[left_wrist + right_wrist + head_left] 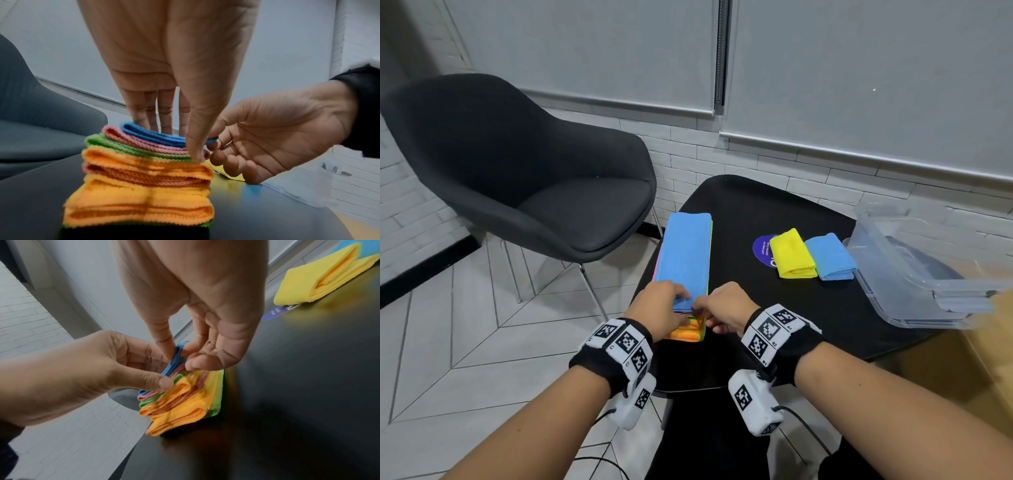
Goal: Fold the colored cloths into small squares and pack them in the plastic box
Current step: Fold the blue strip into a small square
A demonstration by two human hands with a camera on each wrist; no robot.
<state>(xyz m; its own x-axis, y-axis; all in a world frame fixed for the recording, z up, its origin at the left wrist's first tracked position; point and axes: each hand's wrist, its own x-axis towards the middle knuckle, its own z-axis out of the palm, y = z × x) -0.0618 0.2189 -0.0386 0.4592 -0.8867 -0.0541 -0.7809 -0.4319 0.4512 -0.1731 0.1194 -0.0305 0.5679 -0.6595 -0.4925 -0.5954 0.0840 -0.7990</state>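
While both hands (693, 310) pinch top blue cloth (685, 253), folded yellow cloth (792, 253), plastic box (914, 274) nearby

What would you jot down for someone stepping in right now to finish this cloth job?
Left hand: pinching the near end of the top blue cloth on the stack of cloths.
Right hand: fingers pinching the same blue edge at its right corner, lifting it off the pink layer.
Stack sits at the table's left edge, long strips not yet squared.
Done: a folded yellow cloth and a folded blue cloth lie beside the plastic box, not inside.
Left: fold the whole stack, starting with this blue one, then pack everything in the box.
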